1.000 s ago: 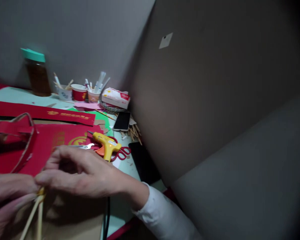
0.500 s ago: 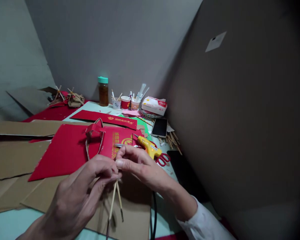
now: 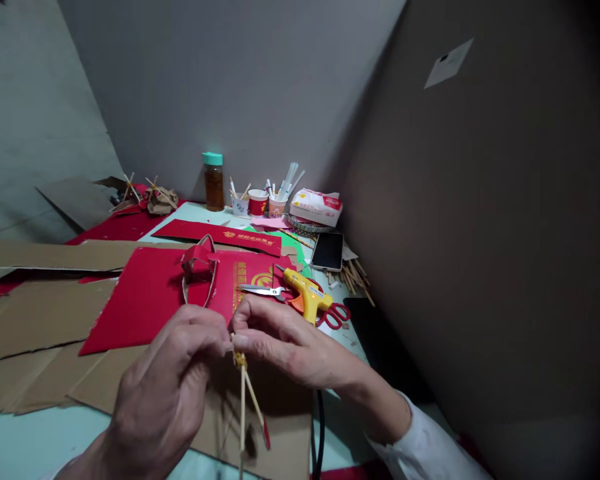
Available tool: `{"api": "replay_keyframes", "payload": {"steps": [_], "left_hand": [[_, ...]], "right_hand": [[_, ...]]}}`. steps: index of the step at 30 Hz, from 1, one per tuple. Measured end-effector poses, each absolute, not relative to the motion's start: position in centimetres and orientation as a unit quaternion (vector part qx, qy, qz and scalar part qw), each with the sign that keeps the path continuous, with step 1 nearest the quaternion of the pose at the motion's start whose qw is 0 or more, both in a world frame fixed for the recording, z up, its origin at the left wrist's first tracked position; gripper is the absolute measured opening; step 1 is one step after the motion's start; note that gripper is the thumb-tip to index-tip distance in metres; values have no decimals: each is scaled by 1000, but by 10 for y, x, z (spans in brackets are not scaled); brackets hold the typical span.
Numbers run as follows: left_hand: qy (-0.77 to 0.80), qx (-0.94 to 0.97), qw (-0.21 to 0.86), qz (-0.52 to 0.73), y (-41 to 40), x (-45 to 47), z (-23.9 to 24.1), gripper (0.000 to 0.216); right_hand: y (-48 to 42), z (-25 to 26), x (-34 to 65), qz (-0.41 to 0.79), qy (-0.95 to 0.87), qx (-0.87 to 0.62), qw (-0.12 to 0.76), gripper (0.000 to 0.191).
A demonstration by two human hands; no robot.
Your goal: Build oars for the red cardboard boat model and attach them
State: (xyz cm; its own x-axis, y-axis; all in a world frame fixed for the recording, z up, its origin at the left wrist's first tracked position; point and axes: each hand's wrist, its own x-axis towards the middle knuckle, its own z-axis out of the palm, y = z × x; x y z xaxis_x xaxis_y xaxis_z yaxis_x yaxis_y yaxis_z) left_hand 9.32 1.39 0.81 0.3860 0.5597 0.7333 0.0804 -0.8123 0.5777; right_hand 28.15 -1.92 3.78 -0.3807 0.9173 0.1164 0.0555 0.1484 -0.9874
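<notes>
Between my two hands hangs a small frame of thin wooden sticks (image 3: 243,407), joined near the top by an amber lump that looks like dried glue (image 3: 240,360). One stick has a dark red tip. My left hand (image 3: 165,380) is closed at the joint, its fingertips partly hidden behind its knuckles. My right hand (image 3: 280,340) pinches the top end of the sticks between thumb and forefinger. Below them lies a brown cardboard sheet (image 3: 280,427). Just past my right hand rest a yellow glue gun (image 3: 307,293) and red-handled scissors (image 3: 336,316).
Red cardboard (image 3: 130,300) with a curled red strip (image 3: 199,267) covers the middle. Behind stand a bottle with a teal lid (image 3: 213,183), paper cups (image 3: 258,203) and a tissue box (image 3: 316,207). A phone (image 3: 327,251) lies by loose sticks (image 3: 355,275). A black cable (image 3: 321,427) runs nearby.
The stick frame has turned a little in my fingers, so the amber joint and a red tip now show. My view has shifted slightly left.
</notes>
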Motion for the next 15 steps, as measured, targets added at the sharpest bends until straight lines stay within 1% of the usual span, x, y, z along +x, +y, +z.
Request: {"api": "replay_keyframes", "payload": {"steps": [5,7,9,13,15], "left_hand": [[277,766,278,510,14,94,17,15],[303,741,319,507,17,92,17,8],[314,736,377,466,20,89,16,3],[294,759,487,317,27,88,11,20],[297,752,512,291,28,89,10,29]], "right_hand": [[-17,37,281,517,-598,-409,455,36],[-17,38,281,523,-585,-408,466,36],[-17,39,281,519,-581,-410,475,36],[-18,38,281,485,-587,-424,491,34],[-18,37,280,475,-586,-434,492,32]]}}
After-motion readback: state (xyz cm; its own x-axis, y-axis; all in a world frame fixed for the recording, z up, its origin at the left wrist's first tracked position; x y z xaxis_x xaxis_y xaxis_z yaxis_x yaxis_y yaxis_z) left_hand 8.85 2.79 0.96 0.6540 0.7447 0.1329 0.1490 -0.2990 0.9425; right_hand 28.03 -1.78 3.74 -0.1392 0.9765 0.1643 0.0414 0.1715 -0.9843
